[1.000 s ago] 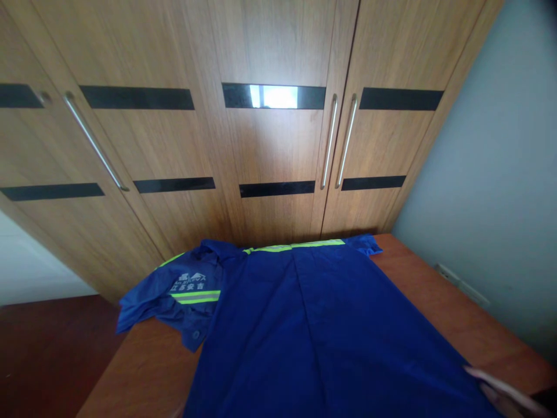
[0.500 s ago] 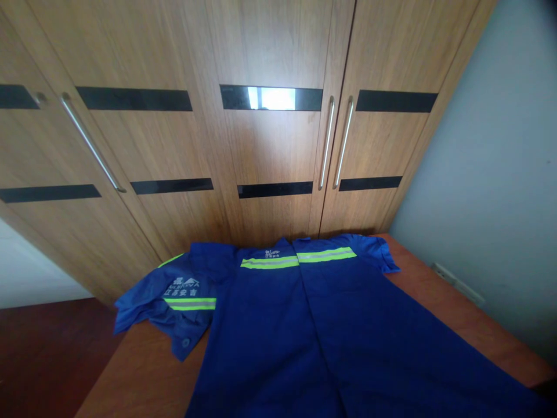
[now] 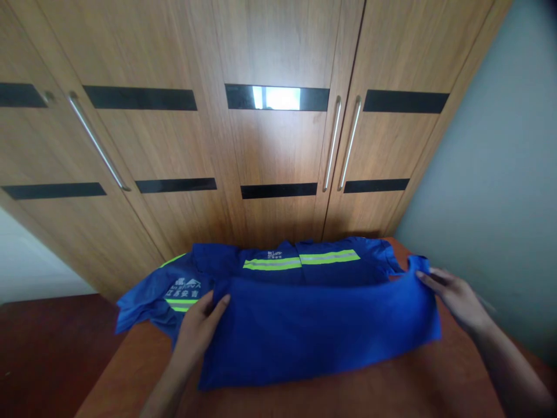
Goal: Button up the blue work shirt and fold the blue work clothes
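Note:
A blue work jacket with yellow-green reflective stripes lies on the reddish-brown table, its lower part folded up toward the chest stripe. My left hand pinches the left corner of the raised hem, fingers closed on the cloth. At the other end, my right hand grips the right corner of the hem, holding it a little above the table. White lettering shows on the left sleeve, which spreads out to the side. The right sleeve lies at the back right, partly behind the lifted cloth.
Behind the table stands a wooden wardrobe with metal handles and black strips. A pale wall borders the right side. Dark red floor shows at the lower left.
Both hands have come into view gripping the jacket's hem. The lower part, flat toward me before, is now lifted and folded away from me, baring the table in front.

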`<state>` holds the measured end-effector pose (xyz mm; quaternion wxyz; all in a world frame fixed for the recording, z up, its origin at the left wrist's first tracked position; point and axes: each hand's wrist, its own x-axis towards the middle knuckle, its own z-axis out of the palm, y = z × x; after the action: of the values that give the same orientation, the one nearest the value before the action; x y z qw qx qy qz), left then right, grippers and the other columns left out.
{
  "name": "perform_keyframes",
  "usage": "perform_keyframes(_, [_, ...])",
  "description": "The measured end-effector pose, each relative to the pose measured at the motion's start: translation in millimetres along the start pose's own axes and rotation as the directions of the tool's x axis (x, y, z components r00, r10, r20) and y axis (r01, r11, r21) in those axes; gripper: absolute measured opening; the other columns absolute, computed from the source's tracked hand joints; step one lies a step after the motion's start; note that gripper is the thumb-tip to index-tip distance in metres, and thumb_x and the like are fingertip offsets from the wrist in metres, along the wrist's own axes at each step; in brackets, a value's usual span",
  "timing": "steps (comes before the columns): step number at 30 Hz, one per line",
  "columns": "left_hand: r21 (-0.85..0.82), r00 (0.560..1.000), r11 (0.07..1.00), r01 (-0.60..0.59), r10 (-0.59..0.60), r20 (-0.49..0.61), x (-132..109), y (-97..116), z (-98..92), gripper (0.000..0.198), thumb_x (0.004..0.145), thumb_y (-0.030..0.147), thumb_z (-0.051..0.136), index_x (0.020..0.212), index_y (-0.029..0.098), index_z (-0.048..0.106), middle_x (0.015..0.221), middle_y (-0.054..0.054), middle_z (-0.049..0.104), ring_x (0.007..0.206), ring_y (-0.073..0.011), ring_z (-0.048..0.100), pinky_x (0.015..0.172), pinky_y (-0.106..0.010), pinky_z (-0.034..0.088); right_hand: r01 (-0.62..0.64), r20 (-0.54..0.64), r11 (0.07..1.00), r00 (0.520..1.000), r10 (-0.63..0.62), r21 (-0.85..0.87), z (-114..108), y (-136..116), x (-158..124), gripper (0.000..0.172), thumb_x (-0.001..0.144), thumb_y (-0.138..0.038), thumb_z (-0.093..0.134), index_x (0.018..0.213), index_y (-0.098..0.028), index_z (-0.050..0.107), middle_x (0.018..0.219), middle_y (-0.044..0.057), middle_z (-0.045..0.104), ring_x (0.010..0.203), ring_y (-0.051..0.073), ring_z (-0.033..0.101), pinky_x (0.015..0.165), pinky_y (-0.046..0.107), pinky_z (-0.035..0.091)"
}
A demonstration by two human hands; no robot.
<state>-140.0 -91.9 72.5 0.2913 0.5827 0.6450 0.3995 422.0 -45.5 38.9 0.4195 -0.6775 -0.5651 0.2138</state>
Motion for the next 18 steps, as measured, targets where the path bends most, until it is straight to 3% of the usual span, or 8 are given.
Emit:
perform_keyframes(3, [0.189,0.998,0.981,0.045,-0.037,-0.045,31,-19,15.5,0.044,0.082,0.057,0.048,0.089,0.017,0.064,0.083,-0.006,0.072,0.084,-0.0285,0.068,0.078,-0.038,0.053,-0.009,0.036,0.987,0.999,0.015,-0.162,40,-1,35,0.053,0.076,-0.064,0.049,0.09,-0.019,0.073,0.089,0.01,0.074,0.089,0.03,0.068,0.083,0.038,0.053])
perform_keyframes(7, [0.295,0.994,0.95,0.106,-0.107,-0.015,25,-51,16.6,0.052,0.078,0.055,0.054,0.11,0.015,0.06,0.101,-0.012,0.072,0.1,-0.0314,0.066,0.088,-0.041,0.051,-0.037,0.054,0.968,0.997,0.052,-0.246,65,22,29,0.048,0.076,-0.063,0.049,0.082,-0.022,0.074,0.085,0.01,0.075,0.083,0.031,0.069,0.078,0.039,0.052])
perform_keyframes(10, [0.199,0.974,0.959,0.201,-0.217,0.066,0,-61,8.3,0.058,0.079,0.056,0.052,0.121,0.016,0.054,0.096,-0.01,0.074,0.096,-0.0299,0.069,0.083,-0.039,0.054,-0.083,0.06,0.948,0.993,0.107,-0.306,59,50,6,0.049,0.076,-0.063,0.048,0.083,-0.021,0.073,0.086,0.01,0.075,0.084,0.031,0.069,0.077,0.038,0.052])
perform_keyframes(12, [0.136,0.956,0.958,0.251,-0.267,0.119,-17,-63,3.8,0.055,0.08,0.056,0.05,0.118,0.018,0.056,0.095,-0.007,0.075,0.092,-0.0281,0.07,0.08,-0.036,0.056,-0.136,0.078,0.926,0.982,0.173,-0.351,49,65,-9,0.05,0.077,-0.064,0.047,0.083,-0.021,0.072,0.087,0.009,0.075,0.084,0.031,0.069,0.074,0.037,0.052])
perform_keyframes(16, [0.145,0.957,0.967,0.21,-0.234,0.173,-42,-67,1.0,0.041,0.078,0.055,0.051,0.096,0.022,0.068,0.1,-0.003,0.075,0.095,-0.0273,0.069,0.084,-0.035,0.056,-0.135,0.159,0.921,0.966,0.204,-0.364,32,78,-34,0.053,0.08,-0.066,0.041,0.07,-0.023,0.07,0.074,0.007,0.074,0.073,0.028,0.069,0.065,0.033,0.052])
perform_keyframes(18, [0.19,0.968,0.966,0.178,-0.206,0.143,-50,-71,1.2,0.04,0.078,0.054,0.049,0.092,0.023,0.07,0.098,-0.003,0.076,0.097,-0.0281,0.069,0.088,-0.038,0.056,-0.107,0.174,0.93,0.969,0.177,-0.351,25,80,-43,0.052,0.08,-0.065,0.041,0.07,-0.023,0.07,0.074,0.006,0.074,0.073,0.027,0.069,0.066,0.031,0.052])
